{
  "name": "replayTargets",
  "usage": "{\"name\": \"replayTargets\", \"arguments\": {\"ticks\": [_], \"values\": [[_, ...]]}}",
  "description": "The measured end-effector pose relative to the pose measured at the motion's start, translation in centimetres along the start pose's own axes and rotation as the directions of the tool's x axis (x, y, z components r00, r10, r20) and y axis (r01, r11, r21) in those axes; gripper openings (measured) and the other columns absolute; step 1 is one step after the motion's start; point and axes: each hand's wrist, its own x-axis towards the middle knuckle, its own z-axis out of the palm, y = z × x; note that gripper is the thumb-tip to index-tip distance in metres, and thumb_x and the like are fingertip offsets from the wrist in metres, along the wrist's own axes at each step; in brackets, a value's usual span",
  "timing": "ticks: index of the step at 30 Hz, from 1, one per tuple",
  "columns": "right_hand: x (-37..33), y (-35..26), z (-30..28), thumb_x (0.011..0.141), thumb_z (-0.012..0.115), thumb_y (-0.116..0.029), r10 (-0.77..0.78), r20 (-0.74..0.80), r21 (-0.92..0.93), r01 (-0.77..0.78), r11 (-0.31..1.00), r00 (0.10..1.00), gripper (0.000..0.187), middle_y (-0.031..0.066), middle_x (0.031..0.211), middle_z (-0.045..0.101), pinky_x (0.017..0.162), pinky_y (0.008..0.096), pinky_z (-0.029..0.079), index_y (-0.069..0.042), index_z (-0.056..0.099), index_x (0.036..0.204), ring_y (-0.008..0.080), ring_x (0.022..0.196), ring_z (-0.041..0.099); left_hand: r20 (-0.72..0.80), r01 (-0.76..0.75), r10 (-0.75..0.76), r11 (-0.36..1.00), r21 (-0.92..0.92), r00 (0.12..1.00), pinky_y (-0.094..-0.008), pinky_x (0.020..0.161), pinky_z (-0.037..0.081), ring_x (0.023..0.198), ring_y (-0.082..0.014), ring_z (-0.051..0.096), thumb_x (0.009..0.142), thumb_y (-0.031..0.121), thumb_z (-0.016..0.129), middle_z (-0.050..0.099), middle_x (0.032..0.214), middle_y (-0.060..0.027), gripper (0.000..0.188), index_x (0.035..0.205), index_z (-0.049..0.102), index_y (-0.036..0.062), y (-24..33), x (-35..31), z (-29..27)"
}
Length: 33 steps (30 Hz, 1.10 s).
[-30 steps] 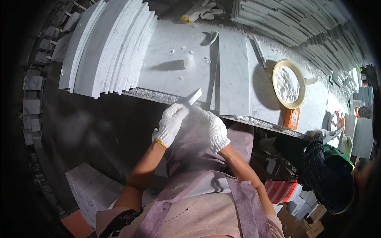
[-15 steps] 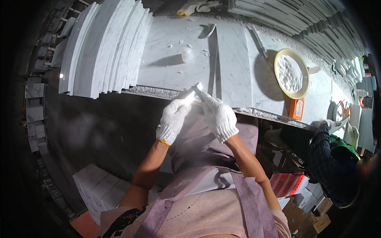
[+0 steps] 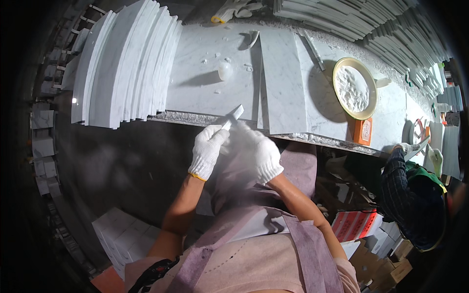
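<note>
"Strip [image 3: 236, 114] in a left hand [image 3: 207, 146]: what lies around the two, from the largest down?"

"Surface [image 3: 200, 100] of pale, grey-veined stone, rough along its near edge. Stack [image 3: 129, 73] of white slabs, ranged side by side at the left end. Panel [image 3: 283, 88] of like stone, lying right of the middle, its lower end at the near edge."

"And beyond the panel?"

"Bowl [image 3: 359, 115], round and yellow-rimmed, toward the right end; it holds white powder [image 3: 352, 88]."

"How are the hands set?"

"Both are gloved in white, by the near edge. The left hand has its fingers closed about the strip's lower end. The right hand [image 3: 264, 156] is just beside it, blurred; whether its fingers grasp anything cannot be told."

"Smaller items?"

"Box [image 3: 362, 131], orange, just beside the bowl at the near edge. Then the strip itself: slanted at the near edge, between stack and panel, upper end pointing away to the right. Lastly a whitish cup [image 3: 224, 72] and, smallest, pale chips [image 3: 204, 61] near it, left of the panel."
</note>
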Motion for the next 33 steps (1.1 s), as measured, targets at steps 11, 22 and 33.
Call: {"name": "replayTargets", "arguments": {"ticks": [11, 22, 33], "values": [[0.5, 0.3, -1.2, 0.095, 0.066, -0.021, 0.041, -0.128, 0.143, -0.023, 0.99, 0.991, 0.048, 0.02, 0.111, 0.073, 0.079, 0.044, 0.057, -0.01, 0.061, 0.142, 0.0389, 0.097, 0.071, 0.034, 0.039, -0.037, 0.998, -0.058, 0.999, -0.026, 0.056, 0.053, 0.058, -0.0126, 0.063, 0.1, 0.016, 0.068, 0.068, 0.081, -0.0081, 0.023, 0.111, 0.068, -0.004, 0.7, 0.1, 0.0], [0.7, 0.9, 0.3, 0.1, 0.059, -0.019, 0.069, -0.132, 0.188, -0.043, 0.981, 0.989, 0.042, 0.0187, 0.108, 0.074, 0.081, 0.0424, 0.057, -0.01, 0.062, 0.141, 0.0349, 0.094, 0.073, 0.04, 0.084, -0.082, 0.994, -0.067, 0.996, -0.0259, 0.055, 0.051, 0.056, -0.0125, 0.063, 0.099, 0.017, 0.07, 0.068, 0.079, -0.0089, 0.026, 0.112, 0.067, -0.0049, 0.5, 0.6, -0.9], [1.3, 0.3, 0.4, 0.097, 0.063, -0.018, 0.089, -0.104, 0.164, -0.071, 0.984, 0.991, 0.044, 0.0176, 0.114, 0.074, 0.085, 0.0402, 0.058, -0.011, 0.063, 0.141, 0.0323, 0.099, 0.074, 0.05, 0.072, -0.072, 0.997, -0.014, 0.996, -0.0264, 0.054, 0.05, 0.056, -0.0117, 0.061, 0.097, 0.017, 0.071, 0.067, 0.078, -0.0077, 0.025, 0.111, 0.068, -0.0038, 0.9, 1.1, -1.7]]}}
